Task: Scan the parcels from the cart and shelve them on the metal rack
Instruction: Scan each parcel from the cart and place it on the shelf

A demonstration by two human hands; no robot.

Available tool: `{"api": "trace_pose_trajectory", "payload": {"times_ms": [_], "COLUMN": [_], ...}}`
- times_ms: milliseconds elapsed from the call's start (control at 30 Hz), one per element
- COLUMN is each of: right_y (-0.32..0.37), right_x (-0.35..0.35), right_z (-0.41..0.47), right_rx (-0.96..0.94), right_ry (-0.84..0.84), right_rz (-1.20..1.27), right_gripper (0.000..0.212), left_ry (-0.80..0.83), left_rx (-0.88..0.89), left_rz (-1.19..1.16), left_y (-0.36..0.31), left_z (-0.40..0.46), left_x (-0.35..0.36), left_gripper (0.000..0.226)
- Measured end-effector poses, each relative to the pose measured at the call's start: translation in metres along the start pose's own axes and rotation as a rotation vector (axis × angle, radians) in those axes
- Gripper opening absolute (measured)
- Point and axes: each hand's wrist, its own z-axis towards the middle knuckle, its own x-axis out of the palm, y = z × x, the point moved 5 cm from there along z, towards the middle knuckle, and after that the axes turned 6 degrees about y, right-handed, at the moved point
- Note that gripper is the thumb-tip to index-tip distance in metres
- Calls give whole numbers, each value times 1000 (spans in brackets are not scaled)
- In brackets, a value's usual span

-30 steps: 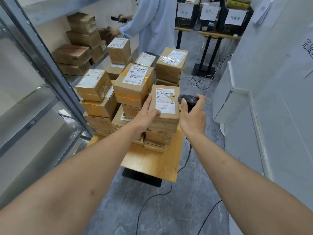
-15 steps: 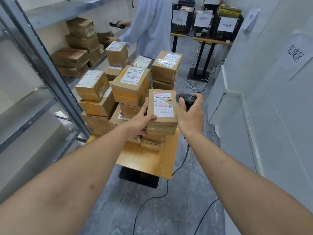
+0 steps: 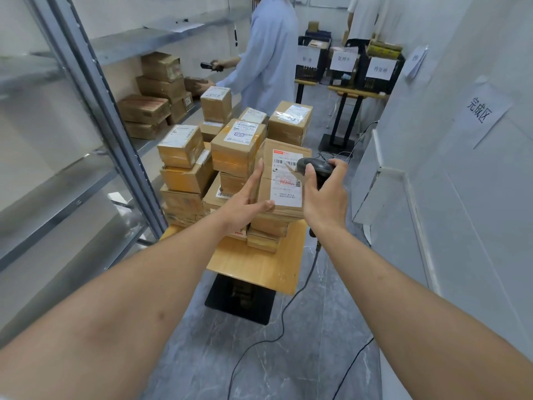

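Note:
A flat brown parcel [image 3: 284, 180] with a white barcode label tops the near right stack on the wooden cart [image 3: 259, 264]. My left hand [image 3: 248, 197] grips its left edge, thumb on the label's lower corner, and tilts it up toward me. My right hand [image 3: 324, 194] holds a black corded scanner [image 3: 313, 167] just over the label's right side. Several more cardboard parcels [image 3: 236, 145] are stacked on the cart. The metal rack [image 3: 95, 90] stands at the left, with parcels [image 3: 155, 93] on a far shelf.
A person in a light blue coat [image 3: 268, 56] stands beyond the cart, scanner in hand, at the rack. Black crates with paper signs [image 3: 346, 67] sit on stands at the back. A white wall [image 3: 461, 168] closes the right side. Scanner cables [image 3: 277, 327] trail over the grey floor.
My left hand has shifted from the parcel's top edge to its left side and tipped the parcel up. The scanner has moved in over the label.

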Motion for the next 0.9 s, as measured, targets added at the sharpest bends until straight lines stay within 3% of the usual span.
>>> {"api": "trace_pose_trajectory", "payload": {"times_ms": [333,600,900], "right_y": [86,150,190], "right_x": [17,61,116], "right_z": [-103,-171,-211], "right_rx": [-111,-207,-317], "right_ry": [29,175,361], "right_rz": [-5,-3,62], "right_gripper": [41,40,40], "left_ry": [-158,-306,-454], "left_rx": [45,-38,-52], "left_rz": [96,137,20], "left_y": [-11,9,49], "left_z": [-128,-225,-296], "left_x": [-48,-101,-155], "left_gripper": [93,93,98]}}
